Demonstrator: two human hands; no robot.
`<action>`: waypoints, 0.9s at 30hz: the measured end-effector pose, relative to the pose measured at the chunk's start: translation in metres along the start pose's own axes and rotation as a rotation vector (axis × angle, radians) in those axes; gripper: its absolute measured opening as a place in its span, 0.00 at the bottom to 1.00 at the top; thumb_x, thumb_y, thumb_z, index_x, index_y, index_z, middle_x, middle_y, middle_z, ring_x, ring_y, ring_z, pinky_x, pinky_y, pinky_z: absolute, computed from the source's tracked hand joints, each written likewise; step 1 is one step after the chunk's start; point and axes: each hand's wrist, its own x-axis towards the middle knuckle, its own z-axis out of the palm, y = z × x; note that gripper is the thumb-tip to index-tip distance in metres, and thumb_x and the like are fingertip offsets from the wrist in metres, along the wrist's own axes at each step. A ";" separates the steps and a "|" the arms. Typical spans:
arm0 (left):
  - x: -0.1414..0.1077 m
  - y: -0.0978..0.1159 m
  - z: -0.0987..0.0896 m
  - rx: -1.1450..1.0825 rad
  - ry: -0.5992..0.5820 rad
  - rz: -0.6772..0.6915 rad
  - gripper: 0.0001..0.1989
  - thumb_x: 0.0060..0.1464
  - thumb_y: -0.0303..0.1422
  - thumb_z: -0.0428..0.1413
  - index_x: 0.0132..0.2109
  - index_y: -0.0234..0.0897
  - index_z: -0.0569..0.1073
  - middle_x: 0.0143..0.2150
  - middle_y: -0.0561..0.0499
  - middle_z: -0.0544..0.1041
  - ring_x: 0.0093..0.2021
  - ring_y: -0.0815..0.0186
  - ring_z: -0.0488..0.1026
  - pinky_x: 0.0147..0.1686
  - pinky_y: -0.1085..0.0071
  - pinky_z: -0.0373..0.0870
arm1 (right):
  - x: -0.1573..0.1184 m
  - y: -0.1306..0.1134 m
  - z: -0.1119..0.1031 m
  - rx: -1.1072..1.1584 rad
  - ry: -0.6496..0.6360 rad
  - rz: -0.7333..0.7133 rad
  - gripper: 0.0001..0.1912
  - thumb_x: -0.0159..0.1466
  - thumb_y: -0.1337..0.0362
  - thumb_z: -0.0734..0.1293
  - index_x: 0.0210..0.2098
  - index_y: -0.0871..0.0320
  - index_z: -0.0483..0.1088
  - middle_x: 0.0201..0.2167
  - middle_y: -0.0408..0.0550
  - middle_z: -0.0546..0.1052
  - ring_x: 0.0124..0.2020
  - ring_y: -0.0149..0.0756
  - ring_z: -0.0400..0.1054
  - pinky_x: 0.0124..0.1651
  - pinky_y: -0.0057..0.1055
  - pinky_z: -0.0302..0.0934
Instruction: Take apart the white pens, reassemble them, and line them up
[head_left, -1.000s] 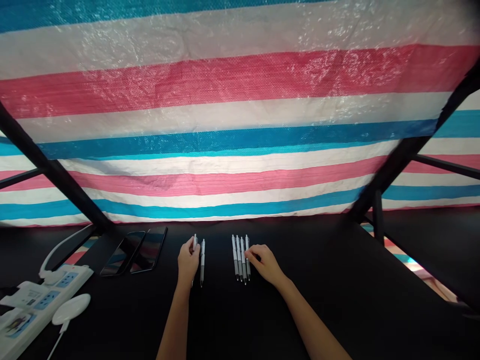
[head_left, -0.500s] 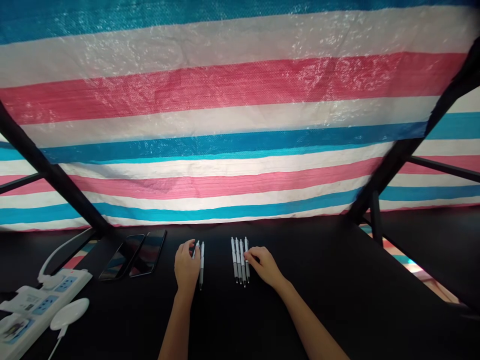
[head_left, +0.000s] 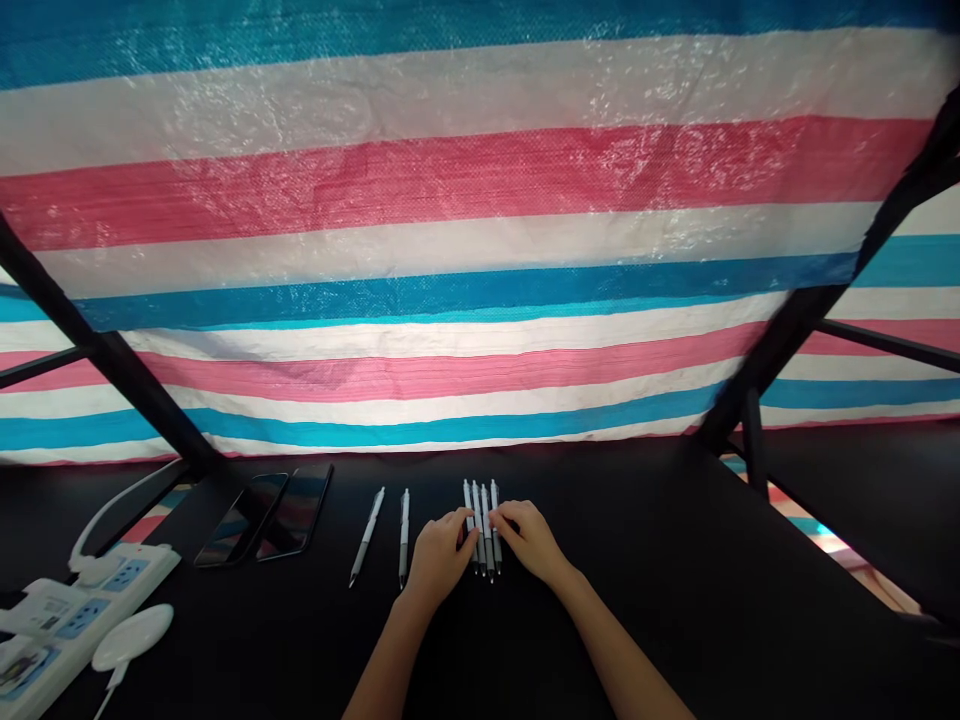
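Observation:
Several white and grey click pens (head_left: 485,545) lie side by side in a close row on the black table, tips toward me. My left hand (head_left: 439,555) is at the row's left side, its thumb and fingers closed on the leftmost pen. From the other side my right hand (head_left: 531,540) has its fingers closed together at the rightmost pen. Two more pens lie apart to the left: one slanted pen (head_left: 367,537) and one nearly straight pen (head_left: 404,540), neither touched by a hand. My fingertips partly cover the row's outer pens.
Two dark phones (head_left: 244,520) lie at the left, overlapping the view of a black frame leg. Nearer on that side are a white power strip (head_left: 90,610) and a round white charger (head_left: 133,637) with its cable. A striped tarp (head_left: 450,375) hangs behind the black table (head_left: 637,600).
My left hand has let go of a pen on the left, now lying slanted, and has moved right to the row. My right hand stays at the row's right side.

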 end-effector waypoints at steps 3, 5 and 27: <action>0.000 0.004 -0.003 0.382 -0.025 0.101 0.08 0.47 0.24 0.55 0.32 0.42 0.75 0.22 0.54 0.68 0.24 0.66 0.62 0.33 0.73 0.57 | 0.000 -0.001 0.000 -0.005 -0.002 0.001 0.20 0.68 0.60 0.53 0.24 0.58 0.65 0.23 0.42 0.71 0.28 0.31 0.64 0.36 0.30 0.52; 0.000 0.008 -0.003 0.652 -0.068 0.162 0.08 0.51 0.26 0.51 0.33 0.42 0.74 0.25 0.53 0.71 0.25 0.65 0.65 0.34 0.71 0.56 | -0.001 -0.001 -0.001 -0.008 -0.001 -0.001 0.20 0.68 0.60 0.53 0.24 0.58 0.66 0.23 0.42 0.71 0.27 0.31 0.64 0.36 0.30 0.52; 0.005 0.000 0.004 0.260 -0.015 0.081 0.10 0.53 0.41 0.50 0.34 0.39 0.61 0.22 0.57 0.71 0.21 0.69 0.69 0.23 0.74 0.64 | -0.004 -0.024 0.009 -0.060 0.025 -0.049 0.15 0.66 0.57 0.57 0.44 0.54 0.71 0.24 0.43 0.74 0.27 0.33 0.66 0.35 0.30 0.53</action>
